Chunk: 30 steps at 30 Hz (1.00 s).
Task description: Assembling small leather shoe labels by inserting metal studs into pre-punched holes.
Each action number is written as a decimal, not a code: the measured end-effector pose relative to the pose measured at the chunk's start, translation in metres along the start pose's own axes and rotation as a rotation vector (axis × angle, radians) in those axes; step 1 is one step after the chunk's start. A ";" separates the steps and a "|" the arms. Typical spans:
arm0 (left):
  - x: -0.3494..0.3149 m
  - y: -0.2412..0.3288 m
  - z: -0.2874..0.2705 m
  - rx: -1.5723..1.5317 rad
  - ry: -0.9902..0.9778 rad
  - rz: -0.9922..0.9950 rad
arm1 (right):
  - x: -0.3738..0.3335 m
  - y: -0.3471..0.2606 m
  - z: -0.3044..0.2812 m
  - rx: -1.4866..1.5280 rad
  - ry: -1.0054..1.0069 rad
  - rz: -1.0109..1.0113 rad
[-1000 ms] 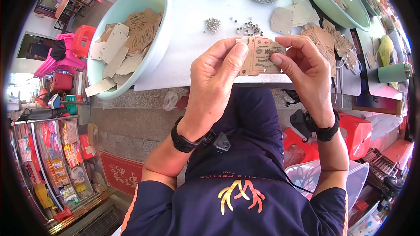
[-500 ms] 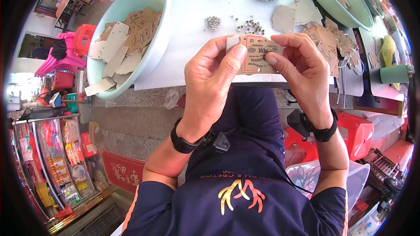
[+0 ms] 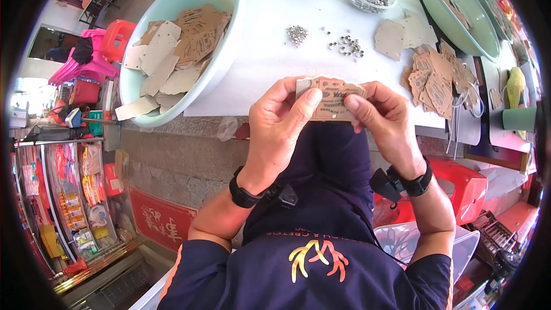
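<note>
My left hand point(image 3: 280, 132) pinches the left end of a small brown cardboard tag point(image 3: 331, 99) with a wavy edge and dark print, thumb on its face. On the right end, my right hand point(image 3: 390, 129) grips the same tag between thumb and curled fingers. A pale grey piece shows at the tag's left end; whether it is a second tag or its back I cannot tell. Both hands hold it just above the table's near edge. Beyond lie a pile of tiny silver metal pieces point(image 3: 297, 35) and scattered metal rings point(image 3: 347, 47).
A mint basin point(image 3: 227, 40) heaped with tags stands at the left of the white table point(image 3: 258, 74). Two clear tubs of metal bits point(image 3: 370, 6) sit at the back. Grey tags point(image 3: 390, 39), brown tags point(image 3: 433, 80) and another mint basin point(image 3: 488, 43) lie right.
Both hands have come lower in the picture with the tag, toward my body. The tag is tipped and looks narrower, and my right fingers have closed further over its right end.
</note>
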<state>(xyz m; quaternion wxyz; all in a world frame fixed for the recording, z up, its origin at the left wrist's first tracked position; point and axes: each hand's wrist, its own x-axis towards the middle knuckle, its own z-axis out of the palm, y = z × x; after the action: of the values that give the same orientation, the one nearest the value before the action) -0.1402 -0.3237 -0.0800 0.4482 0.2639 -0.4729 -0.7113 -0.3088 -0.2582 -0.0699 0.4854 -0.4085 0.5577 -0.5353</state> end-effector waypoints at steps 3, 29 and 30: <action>-0.006 -0.005 -0.015 -0.070 0.085 -0.077 | 0.004 0.007 0.011 -0.005 -0.032 0.008; -0.011 0.004 -0.057 -0.028 0.188 0.011 | 0.159 -0.007 0.044 -1.322 -0.268 -0.757; -0.010 0.005 -0.056 -0.023 0.175 0.024 | 0.160 -0.007 0.045 -1.331 -0.254 -0.778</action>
<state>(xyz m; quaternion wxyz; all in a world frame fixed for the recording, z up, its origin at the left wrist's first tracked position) -0.0882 -0.3398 -0.0991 0.4992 0.3144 -0.4269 -0.6854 -0.2961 -0.4234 -0.0778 -0.0243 -0.8379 0.5185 -0.1691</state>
